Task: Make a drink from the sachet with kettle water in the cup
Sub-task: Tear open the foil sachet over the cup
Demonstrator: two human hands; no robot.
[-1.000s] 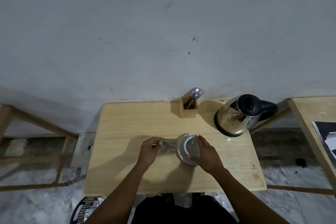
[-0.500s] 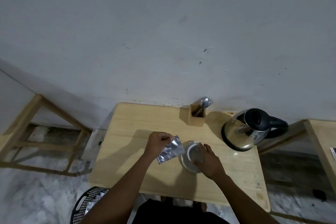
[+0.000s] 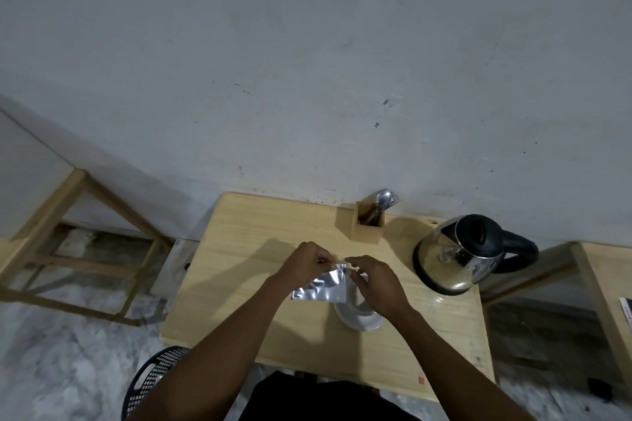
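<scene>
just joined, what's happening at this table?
A person is making a sachet drink. Both hands, left hand and right hand, pinch the top edge of a silver sachet, apparently about to tear it open above the white cup. The kettle stands untouched to the right, and spoons sit in a wooden holder at the back of the table.

A silver foil sachet [image 3: 321,288] is held tilted above a white cup [image 3: 359,316]; a steel kettle [image 3: 458,256] with a black lid stands right.

One sachet [image 3: 321,288], one cup [image 3: 359,316], one kettle [image 3: 460,255] (two hands [image 3: 306,265])
</scene>
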